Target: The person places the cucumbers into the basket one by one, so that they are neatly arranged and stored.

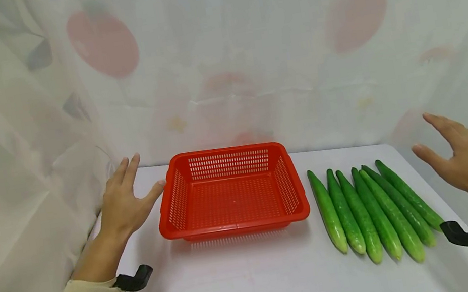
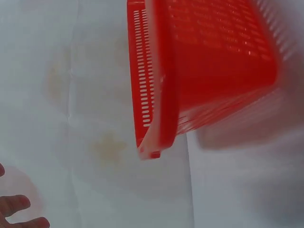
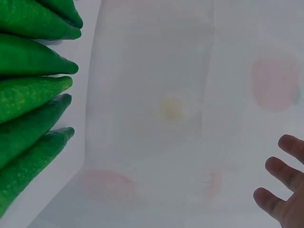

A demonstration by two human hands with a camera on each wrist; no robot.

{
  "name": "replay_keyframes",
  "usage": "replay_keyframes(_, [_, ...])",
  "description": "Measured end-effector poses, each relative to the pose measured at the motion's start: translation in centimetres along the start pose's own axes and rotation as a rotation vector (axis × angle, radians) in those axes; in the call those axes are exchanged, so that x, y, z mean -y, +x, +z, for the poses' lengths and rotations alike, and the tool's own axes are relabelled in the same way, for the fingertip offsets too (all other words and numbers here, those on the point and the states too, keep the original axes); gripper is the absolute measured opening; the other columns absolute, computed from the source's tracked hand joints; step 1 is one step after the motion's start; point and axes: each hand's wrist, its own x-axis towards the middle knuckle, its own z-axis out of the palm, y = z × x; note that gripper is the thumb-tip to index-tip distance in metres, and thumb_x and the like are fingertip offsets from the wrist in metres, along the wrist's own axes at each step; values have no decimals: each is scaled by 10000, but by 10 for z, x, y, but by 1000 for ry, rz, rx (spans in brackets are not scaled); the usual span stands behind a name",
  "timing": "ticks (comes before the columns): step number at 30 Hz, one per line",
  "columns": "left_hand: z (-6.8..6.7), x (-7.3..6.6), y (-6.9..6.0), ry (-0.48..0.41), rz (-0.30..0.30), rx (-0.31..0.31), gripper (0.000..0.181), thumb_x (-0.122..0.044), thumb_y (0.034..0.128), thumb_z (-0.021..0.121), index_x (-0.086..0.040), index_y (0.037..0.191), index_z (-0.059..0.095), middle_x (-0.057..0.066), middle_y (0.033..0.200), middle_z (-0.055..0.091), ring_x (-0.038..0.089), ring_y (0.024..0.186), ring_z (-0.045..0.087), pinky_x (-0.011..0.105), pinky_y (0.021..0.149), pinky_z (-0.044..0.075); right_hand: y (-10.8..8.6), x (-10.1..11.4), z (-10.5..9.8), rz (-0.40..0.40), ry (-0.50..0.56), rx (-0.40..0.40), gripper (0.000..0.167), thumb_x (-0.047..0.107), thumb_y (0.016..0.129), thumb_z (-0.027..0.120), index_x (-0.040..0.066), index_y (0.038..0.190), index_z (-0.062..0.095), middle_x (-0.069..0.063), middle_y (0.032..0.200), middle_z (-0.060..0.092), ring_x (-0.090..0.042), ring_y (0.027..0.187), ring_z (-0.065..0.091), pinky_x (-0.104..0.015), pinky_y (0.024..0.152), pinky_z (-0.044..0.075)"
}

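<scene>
A red slotted basket (image 1: 237, 226) stands on the white table with nothing in it. My left hand (image 1: 126, 204) is raised just left of the basket, fingers spread, holding nothing; its fingertips show at the lower left corner of the left wrist view, away from the basket (image 2: 218, 71). Several green cucumbers (image 1: 365, 217) lie side by side to the right of the basket. Beyond their right side my right hand (image 1: 465, 155) hovers with thumb and fingers apart and holds nothing. In the right wrist view, cucumbers (image 3: 28, 102) fill the left edge and the right hand (image 3: 285, 190) shows at the lower right.
Behind the table (image 1: 220, 291) hangs a pale curtain (image 1: 220, 56) printed with faded fruit. More of this sheeting runs close along the left side, beside the left forearm. Dark straps are on both wrists.
</scene>
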Motion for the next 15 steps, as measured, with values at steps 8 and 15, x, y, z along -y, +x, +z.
replay_keyframes(8, [17, 7, -7, -155, 12, 36, 785, -441, 886, 649, -189, 1532, 281, 122, 1552, 262, 406, 1367, 257, 715, 946, 256, -8, -8, 4, 36, 2, -55, 651, 332, 940, 597, 126, 1502, 341, -254, 1482, 328, -514, 1337, 233, -683, 1026, 128])
replay_keyframes(15, [31, 11, -15, -236, 14, 74, 747, -417, 882, 668, -242, 1519, 319, 71, 1554, 271, 353, 1388, 243, 720, 928, 280, -16, -13, 9, 74, -10, -67, 649, 343, 940, 590, 121, 1498, 345, -251, 1479, 334, -508, 1335, 245, -681, 1026, 142])
